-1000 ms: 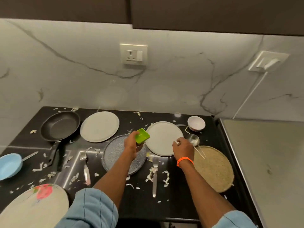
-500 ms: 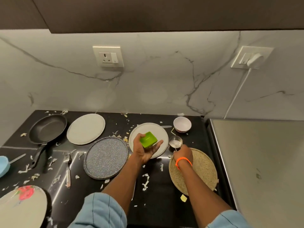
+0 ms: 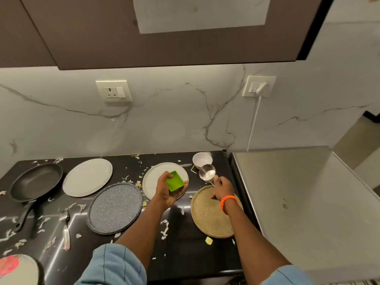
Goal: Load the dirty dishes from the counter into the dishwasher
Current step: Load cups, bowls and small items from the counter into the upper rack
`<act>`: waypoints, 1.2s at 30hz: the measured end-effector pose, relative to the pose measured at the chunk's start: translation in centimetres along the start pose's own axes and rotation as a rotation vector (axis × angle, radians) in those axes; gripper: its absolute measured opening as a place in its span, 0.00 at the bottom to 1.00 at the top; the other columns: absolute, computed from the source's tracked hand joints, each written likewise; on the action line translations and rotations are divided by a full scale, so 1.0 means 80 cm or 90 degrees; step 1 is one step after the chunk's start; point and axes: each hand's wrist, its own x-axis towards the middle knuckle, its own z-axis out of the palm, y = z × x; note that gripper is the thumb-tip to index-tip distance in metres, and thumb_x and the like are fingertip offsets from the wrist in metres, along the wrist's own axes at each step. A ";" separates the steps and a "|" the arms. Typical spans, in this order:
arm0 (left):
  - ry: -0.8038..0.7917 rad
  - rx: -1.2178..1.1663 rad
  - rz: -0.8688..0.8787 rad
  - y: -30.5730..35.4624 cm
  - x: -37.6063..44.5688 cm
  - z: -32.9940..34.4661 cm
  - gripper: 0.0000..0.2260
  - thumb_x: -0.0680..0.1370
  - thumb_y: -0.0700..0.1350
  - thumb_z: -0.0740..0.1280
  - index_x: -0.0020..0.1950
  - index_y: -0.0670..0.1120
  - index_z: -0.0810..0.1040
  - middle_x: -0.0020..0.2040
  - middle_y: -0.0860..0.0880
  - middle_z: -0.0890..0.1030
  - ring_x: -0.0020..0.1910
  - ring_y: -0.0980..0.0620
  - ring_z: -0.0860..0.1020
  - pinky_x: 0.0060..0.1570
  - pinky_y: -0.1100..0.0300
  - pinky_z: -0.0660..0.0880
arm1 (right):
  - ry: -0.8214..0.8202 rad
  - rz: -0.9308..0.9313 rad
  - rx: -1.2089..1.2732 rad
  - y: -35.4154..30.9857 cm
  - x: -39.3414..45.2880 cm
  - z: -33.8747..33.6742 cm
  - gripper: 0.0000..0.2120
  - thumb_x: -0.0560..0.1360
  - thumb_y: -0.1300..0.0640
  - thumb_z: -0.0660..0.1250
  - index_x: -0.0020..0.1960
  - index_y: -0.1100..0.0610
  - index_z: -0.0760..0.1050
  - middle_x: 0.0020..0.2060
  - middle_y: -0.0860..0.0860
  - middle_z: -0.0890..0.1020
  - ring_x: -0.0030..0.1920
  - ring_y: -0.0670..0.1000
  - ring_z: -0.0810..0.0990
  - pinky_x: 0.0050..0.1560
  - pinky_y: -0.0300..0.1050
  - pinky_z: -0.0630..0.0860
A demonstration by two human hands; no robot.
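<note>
Two items are lifted above the black counter (image 3: 185, 239): a green square container (image 3: 175, 181), cradled in the upturned left hand (image 3: 167, 191) with fingers curled around it, and a small steel measuring cup (image 3: 206, 172), whose thin handle is pinched by the right hand (image 3: 223, 187). Below the container lies a white plate (image 3: 153, 177); below the right hand, a tan round plate (image 3: 207, 219). Just beyond the cup stands a white bowl (image 3: 202, 159). Further left lie a speckled grey plate (image 3: 114, 208), another white plate (image 3: 87, 177), a fork (image 3: 66, 229) and a black frying pan (image 3: 36, 182).

Green square dish (image 3: 175, 181); speckled grey plate (image 3: 114, 208); tan plate (image 3: 211, 214) at three o'clock; black frying pan (image 3: 36, 182); orange wristband (image 3: 228, 203).
</note>
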 end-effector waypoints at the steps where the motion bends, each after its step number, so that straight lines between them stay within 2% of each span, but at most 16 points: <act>1: -0.013 0.029 -0.008 -0.007 -0.007 0.002 0.25 0.72 0.43 0.68 0.68 0.41 0.69 0.61 0.34 0.74 0.58 0.33 0.79 0.52 0.41 0.82 | -0.010 -0.004 0.030 0.001 -0.010 -0.008 0.18 0.84 0.47 0.58 0.48 0.62 0.73 0.33 0.55 0.74 0.29 0.50 0.75 0.33 0.47 0.81; 3: -0.042 0.067 -0.017 -0.023 -0.017 0.007 0.26 0.72 0.45 0.69 0.69 0.42 0.69 0.61 0.34 0.74 0.58 0.33 0.80 0.56 0.37 0.79 | -0.046 -0.002 0.096 0.008 -0.027 -0.020 0.16 0.84 0.48 0.59 0.47 0.60 0.74 0.32 0.54 0.73 0.29 0.49 0.74 0.38 0.51 0.82; 6: -0.085 0.073 -0.026 -0.043 -0.042 0.010 0.27 0.71 0.47 0.72 0.68 0.44 0.70 0.63 0.36 0.73 0.60 0.31 0.79 0.57 0.32 0.77 | -0.087 -0.010 0.134 0.019 -0.073 -0.033 0.14 0.83 0.49 0.60 0.46 0.57 0.75 0.35 0.54 0.74 0.33 0.50 0.75 0.39 0.48 0.79; 8: -0.117 0.074 -0.026 -0.054 -0.061 0.010 0.25 0.72 0.47 0.73 0.66 0.44 0.71 0.61 0.37 0.73 0.61 0.31 0.78 0.57 0.32 0.77 | -0.108 -0.019 0.128 0.028 -0.101 -0.043 0.11 0.83 0.50 0.61 0.48 0.56 0.77 0.39 0.54 0.76 0.38 0.51 0.78 0.38 0.45 0.79; 10: -0.160 0.088 -0.039 -0.063 -0.079 0.002 0.22 0.73 0.46 0.72 0.64 0.43 0.73 0.60 0.37 0.75 0.60 0.33 0.77 0.57 0.33 0.78 | -0.127 -0.022 0.132 0.039 -0.133 -0.051 0.10 0.82 0.54 0.64 0.46 0.57 0.76 0.42 0.55 0.78 0.42 0.52 0.80 0.39 0.44 0.79; 12: -0.200 0.114 -0.065 -0.072 -0.094 -0.008 0.23 0.73 0.46 0.73 0.65 0.42 0.74 0.62 0.36 0.76 0.61 0.34 0.78 0.56 0.35 0.79 | -0.145 -0.023 0.141 0.051 -0.164 -0.058 0.09 0.80 0.58 0.67 0.41 0.59 0.76 0.45 0.57 0.80 0.47 0.56 0.82 0.44 0.47 0.81; 15: -0.243 0.157 -0.112 -0.088 -0.113 -0.019 0.26 0.73 0.46 0.74 0.69 0.42 0.73 0.66 0.34 0.75 0.61 0.32 0.78 0.56 0.36 0.79 | -0.116 -0.017 0.137 0.071 -0.206 -0.071 0.09 0.76 0.63 0.72 0.37 0.61 0.78 0.52 0.57 0.82 0.52 0.62 0.83 0.52 0.57 0.82; 17: -0.257 0.175 -0.136 -0.103 -0.127 -0.023 0.27 0.73 0.46 0.74 0.70 0.43 0.72 0.67 0.34 0.74 0.62 0.32 0.78 0.55 0.36 0.80 | -0.092 -0.013 0.111 0.084 -0.231 -0.082 0.09 0.74 0.64 0.74 0.36 0.60 0.79 0.46 0.57 0.82 0.46 0.62 0.82 0.53 0.61 0.81; 20: -0.257 0.234 -0.154 -0.128 -0.148 -0.023 0.25 0.74 0.46 0.75 0.68 0.44 0.71 0.64 0.36 0.75 0.59 0.34 0.79 0.55 0.37 0.80 | -0.072 -0.032 0.071 0.094 -0.263 -0.099 0.12 0.74 0.64 0.74 0.33 0.58 0.78 0.38 0.58 0.79 0.39 0.57 0.75 0.42 0.53 0.77; 23: -0.263 0.300 -0.191 -0.157 -0.164 -0.017 0.31 0.69 0.48 0.79 0.68 0.43 0.71 0.64 0.35 0.77 0.57 0.35 0.81 0.55 0.39 0.81 | -0.054 -0.033 0.085 0.102 -0.290 -0.120 0.12 0.72 0.67 0.75 0.33 0.60 0.76 0.38 0.61 0.79 0.41 0.61 0.80 0.50 0.60 0.81; 25: -0.282 0.348 -0.195 -0.180 -0.172 -0.009 0.33 0.66 0.48 0.81 0.67 0.42 0.73 0.63 0.35 0.78 0.57 0.35 0.81 0.55 0.40 0.81 | -0.023 -0.037 0.057 0.111 -0.305 -0.136 0.10 0.69 0.67 0.76 0.34 0.63 0.76 0.35 0.62 0.78 0.40 0.60 0.81 0.50 0.61 0.81; 28: -0.323 0.427 -0.200 -0.217 -0.181 0.008 0.28 0.68 0.47 0.80 0.64 0.42 0.76 0.61 0.37 0.80 0.56 0.39 0.81 0.60 0.42 0.79 | 0.032 -0.039 0.010 0.130 -0.321 -0.169 0.10 0.66 0.66 0.79 0.34 0.64 0.77 0.31 0.57 0.78 0.35 0.53 0.77 0.41 0.49 0.79; 31: -0.332 0.488 -0.221 -0.263 -0.187 0.031 0.27 0.69 0.47 0.80 0.65 0.42 0.77 0.57 0.39 0.83 0.54 0.41 0.83 0.60 0.44 0.79 | 0.069 -0.029 -0.029 0.155 -0.341 -0.213 0.13 0.65 0.63 0.81 0.32 0.61 0.77 0.30 0.50 0.79 0.32 0.47 0.77 0.36 0.40 0.77; 33: -0.344 0.510 -0.237 -0.298 -0.193 0.047 0.25 0.70 0.49 0.80 0.64 0.43 0.79 0.54 0.40 0.84 0.54 0.41 0.83 0.58 0.45 0.80 | 0.092 -0.017 -0.047 0.174 -0.351 -0.241 0.13 0.64 0.64 0.81 0.31 0.59 0.76 0.29 0.48 0.79 0.31 0.46 0.76 0.35 0.41 0.76; 36: -0.394 0.555 -0.275 -0.363 -0.214 0.076 0.24 0.70 0.51 0.80 0.62 0.43 0.81 0.57 0.38 0.84 0.55 0.40 0.83 0.58 0.42 0.80 | 0.121 0.016 -0.068 0.204 -0.367 -0.287 0.11 0.63 0.66 0.79 0.32 0.61 0.77 0.30 0.53 0.80 0.31 0.48 0.77 0.36 0.45 0.77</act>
